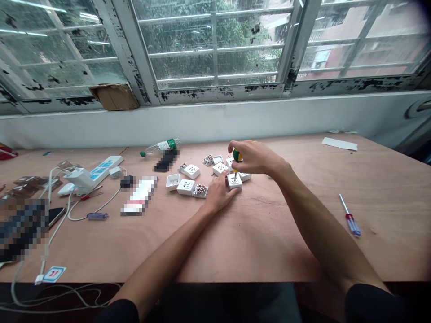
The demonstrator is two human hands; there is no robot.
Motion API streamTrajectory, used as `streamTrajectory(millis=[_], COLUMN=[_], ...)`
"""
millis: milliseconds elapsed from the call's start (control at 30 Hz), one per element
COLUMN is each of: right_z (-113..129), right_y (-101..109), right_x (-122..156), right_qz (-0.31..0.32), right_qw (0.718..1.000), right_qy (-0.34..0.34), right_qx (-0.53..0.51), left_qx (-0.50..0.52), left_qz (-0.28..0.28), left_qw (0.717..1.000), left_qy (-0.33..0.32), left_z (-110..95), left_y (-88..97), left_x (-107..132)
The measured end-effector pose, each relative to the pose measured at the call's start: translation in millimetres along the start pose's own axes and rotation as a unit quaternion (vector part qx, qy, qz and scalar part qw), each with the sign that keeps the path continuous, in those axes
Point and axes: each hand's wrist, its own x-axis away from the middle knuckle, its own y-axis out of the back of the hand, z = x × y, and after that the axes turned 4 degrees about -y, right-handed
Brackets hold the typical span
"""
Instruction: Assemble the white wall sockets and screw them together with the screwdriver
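My right hand (pixel 251 156) is closed around the green and yellow handle of a screwdriver (pixel 237 155), held upright. Its shaft points down onto the face of a white wall socket (pixel 234 181) lying on the table. My left hand (pixel 220 192) grips that socket from its left side. Around my hands lie more white sockets, such as one at the left (pixel 186 186) and one behind (pixel 220 168). Beside them are an open white back box (pixel 173 181) and a socket's inner part with metal contacts (pixel 200 190).
A second screwdriver (pixel 350 219) with a clear handle lies at the right. A plastic bottle (pixel 161 146) rests near the wall. At the left are a power strip (pixel 104 171), cables, a small purple-handled tool (pixel 97 216) and a blurred phone-like item. A white strip (pixel 340 144) lies far right.
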Motion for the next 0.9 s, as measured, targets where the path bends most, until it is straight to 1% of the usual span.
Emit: streamTrajectory(millis=[167,367,567,767,900], right_z=[-0.9,-2.5,-1.1,-1.9,-1.8], right_y=[-1.8,-1.2,-2.6,-2.6,-3.5], right_x=[-1.2,-1.1,-1.2,-0.8,-1.9], right_qz=[-0.012,-0.004,-0.019,-0.007,-0.014], right_qw=[1.0,1.0,0.999,1.0,1.0], right_qy=[-0.018,0.02,-0.026,0.011,-0.013], right_qx=[0.01,-0.021,0.015,-0.011,0.013], left_qx=[-0.005,-0.007,-0.025,-0.018,-0.023], left_qz=[0.001,0.006,0.007,0.003,0.0], left_qw=[1.0,1.0,1.0,1.0,1.0], left_qy=[0.009,0.011,0.015,0.008,0.011], left_z=[0.1,-0.3,2.4,0.8,1.5], left_y=[-0.2,0.6,-2.0,-1.2,-2.1], left_x=[0.5,0.1,0.4,0.2,0.2])
